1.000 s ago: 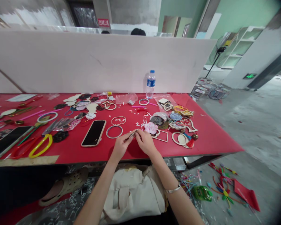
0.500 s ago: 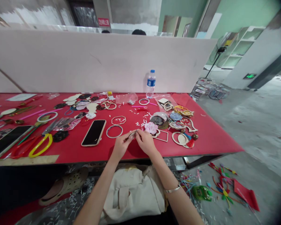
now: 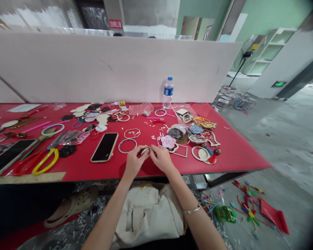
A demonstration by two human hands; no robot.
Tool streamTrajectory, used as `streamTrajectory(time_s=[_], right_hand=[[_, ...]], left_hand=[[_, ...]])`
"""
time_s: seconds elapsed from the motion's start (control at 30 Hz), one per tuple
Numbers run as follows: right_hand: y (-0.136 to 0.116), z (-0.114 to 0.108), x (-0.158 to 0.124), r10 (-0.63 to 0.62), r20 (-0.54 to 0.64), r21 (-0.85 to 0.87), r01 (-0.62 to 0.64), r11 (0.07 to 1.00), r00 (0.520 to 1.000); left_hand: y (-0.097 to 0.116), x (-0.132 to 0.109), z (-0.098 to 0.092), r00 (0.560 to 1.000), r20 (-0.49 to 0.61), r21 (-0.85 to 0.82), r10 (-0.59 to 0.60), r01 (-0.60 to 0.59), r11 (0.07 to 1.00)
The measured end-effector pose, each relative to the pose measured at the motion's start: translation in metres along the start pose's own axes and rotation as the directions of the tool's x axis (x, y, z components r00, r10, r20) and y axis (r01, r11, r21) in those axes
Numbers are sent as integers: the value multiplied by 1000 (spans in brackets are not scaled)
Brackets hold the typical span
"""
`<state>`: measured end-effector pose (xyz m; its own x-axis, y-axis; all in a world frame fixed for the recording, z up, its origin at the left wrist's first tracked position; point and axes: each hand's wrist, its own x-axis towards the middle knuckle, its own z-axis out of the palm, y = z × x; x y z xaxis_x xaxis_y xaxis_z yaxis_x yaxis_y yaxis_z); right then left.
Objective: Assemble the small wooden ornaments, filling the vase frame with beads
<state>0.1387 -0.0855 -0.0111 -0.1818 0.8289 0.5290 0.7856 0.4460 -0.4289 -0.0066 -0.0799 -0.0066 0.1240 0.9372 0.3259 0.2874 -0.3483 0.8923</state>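
Note:
My left hand and my right hand meet over the front of the red table, fingers pinched together. Between their fingertips is a small, pale, thin-edged piece, mostly covered by the fingers; its kind does not show. Just right of my right hand lies a pink flower-shaped piece on a pale frame. A rectangular frame is beside it. Left of my left hand rests a round ring, with an octagonal frame behind it.
A phone and yellow-handled scissors lie to the left. A water bottle stands against the white partition. Wooden cutouts and a red tassel are at right. A cream bag is on my lap. Another person's shoe shows below left.
My fingers have shifted slightly around the small piece, which now appears tilted and shows a thin pale edge. Behind the partition, a head has dropped lower. The tabletop things stay put.

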Motion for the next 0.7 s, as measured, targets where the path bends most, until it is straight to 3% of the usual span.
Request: streamTrajectory(time_s=[0.7], right_hand=[[2,1,-2,49,-34,3,-49,999,998]], left_hand=[[7,-2,-3,997,-63,72,-53,58,996]])
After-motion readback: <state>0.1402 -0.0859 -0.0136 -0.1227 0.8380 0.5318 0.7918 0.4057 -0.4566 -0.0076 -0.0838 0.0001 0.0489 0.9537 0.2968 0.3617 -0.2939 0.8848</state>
